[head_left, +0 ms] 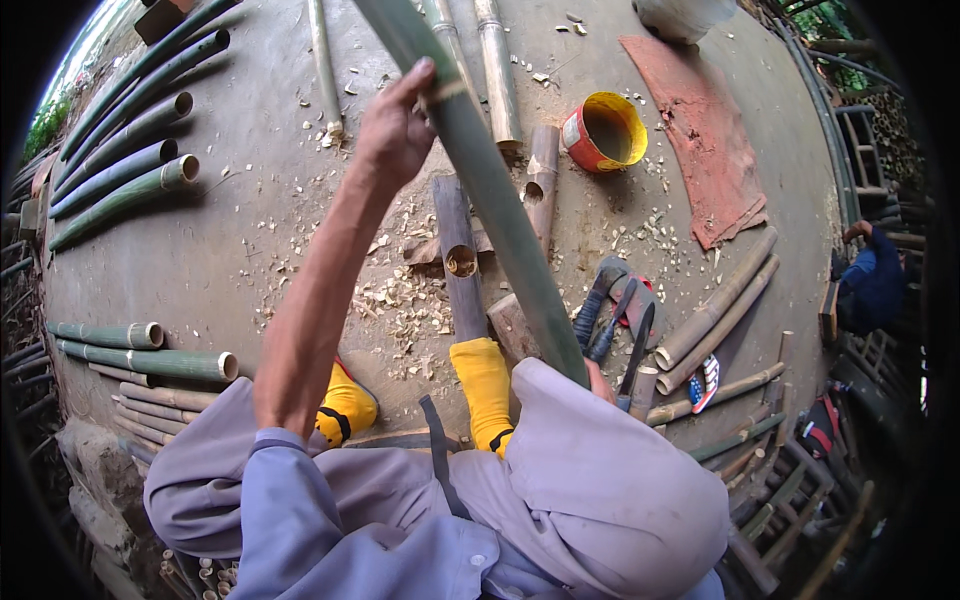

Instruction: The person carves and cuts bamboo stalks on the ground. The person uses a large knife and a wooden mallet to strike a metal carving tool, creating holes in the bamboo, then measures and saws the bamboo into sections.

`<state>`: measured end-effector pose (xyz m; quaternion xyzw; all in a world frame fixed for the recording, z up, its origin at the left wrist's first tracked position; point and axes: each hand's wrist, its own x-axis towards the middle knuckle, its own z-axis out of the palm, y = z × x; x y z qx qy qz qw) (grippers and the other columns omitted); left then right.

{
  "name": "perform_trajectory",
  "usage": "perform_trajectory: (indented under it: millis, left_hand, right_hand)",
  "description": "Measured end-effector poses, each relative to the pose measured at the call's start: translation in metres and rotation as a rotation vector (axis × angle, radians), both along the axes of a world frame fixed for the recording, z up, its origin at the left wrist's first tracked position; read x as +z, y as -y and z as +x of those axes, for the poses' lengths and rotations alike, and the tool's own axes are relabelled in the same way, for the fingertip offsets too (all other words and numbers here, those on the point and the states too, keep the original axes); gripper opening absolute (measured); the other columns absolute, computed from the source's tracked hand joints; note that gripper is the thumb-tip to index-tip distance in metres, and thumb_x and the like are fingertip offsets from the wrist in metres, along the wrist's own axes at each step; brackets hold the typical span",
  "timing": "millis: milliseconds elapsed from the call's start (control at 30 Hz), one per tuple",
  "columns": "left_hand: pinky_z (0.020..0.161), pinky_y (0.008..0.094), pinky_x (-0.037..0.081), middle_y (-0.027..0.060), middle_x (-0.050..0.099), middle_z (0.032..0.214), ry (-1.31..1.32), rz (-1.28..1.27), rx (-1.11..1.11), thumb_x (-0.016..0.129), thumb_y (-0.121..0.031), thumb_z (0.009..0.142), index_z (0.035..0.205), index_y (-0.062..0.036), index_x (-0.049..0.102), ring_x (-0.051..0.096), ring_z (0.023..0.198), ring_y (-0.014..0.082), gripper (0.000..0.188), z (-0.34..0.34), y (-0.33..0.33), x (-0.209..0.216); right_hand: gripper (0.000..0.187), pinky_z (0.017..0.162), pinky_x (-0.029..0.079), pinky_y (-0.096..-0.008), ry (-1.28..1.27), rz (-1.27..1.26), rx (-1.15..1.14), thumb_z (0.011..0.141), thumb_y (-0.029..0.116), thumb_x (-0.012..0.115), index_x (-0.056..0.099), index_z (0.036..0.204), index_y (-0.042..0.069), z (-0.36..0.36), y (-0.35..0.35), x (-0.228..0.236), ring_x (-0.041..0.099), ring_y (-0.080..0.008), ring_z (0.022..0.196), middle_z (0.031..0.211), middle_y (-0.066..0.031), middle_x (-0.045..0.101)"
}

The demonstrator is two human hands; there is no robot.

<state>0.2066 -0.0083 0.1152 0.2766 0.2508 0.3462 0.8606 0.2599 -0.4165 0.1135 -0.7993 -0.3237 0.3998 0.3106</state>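
A thick green bamboo pole (505,210) slants from the top of the view down to my right knee. My left hand (393,130) is closed around its upper part, close to a pale node ring. At the lower end my right hand (599,382) presses against the pole, mostly hidden behind my knee. Under the pole lies a dark wooden piece (452,212) with a round hole, its near end by my yellow-covered foot (482,385). Another holed bamboo piece (543,180) lies beyond it. Dark-handled bladed tools (605,305) rest to the right of the pole.
Cut bamboo poles (130,185) lie along the left, with more lengths (150,362) nearer me. A red and yellow bucket (578,143) stands beside a red sheet (695,130). Pale chips litter the ground. Bamboo lengths (720,300) lie at right, near another person (875,280).
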Motion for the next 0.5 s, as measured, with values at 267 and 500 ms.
perform_trajectory:
  millis: [267,500]
  left_hand:
    - [0.075,0.0282,0.052,0.0058,0.066,0.091,0.340,0.711,-0.191,0.062,-0.028,0.092,0.108,-0.0022,0.062,0.064,0.082,0.0130,0.030,-0.035,-0.012,0.195]
    - [0.070,0.0227,0.048,0.0025,0.062,0.080,0.393,0.938,-0.328,0.068,-0.018,0.088,0.098,-0.0030,0.063,0.060,0.072,0.0084,0.019,-0.039,0.001,0.217]
  right_hand:
    - [0.063,0.087,0.047,-0.0437,0.208,0.358,0.417,0.071,0.015,0.079,0.049,0.125,0.002,0.019,-0.142,-0.050,0.058,-0.0369,0.104,0.109,-0.0197,0.061]
    - [0.060,0.080,0.052,-0.0421,0.055,0.433,0.368,0.069,0.006,0.080,0.050,0.121,0.004,0.017,-0.192,-0.115,0.062,-0.0393,0.095,0.100,-0.0190,0.063]
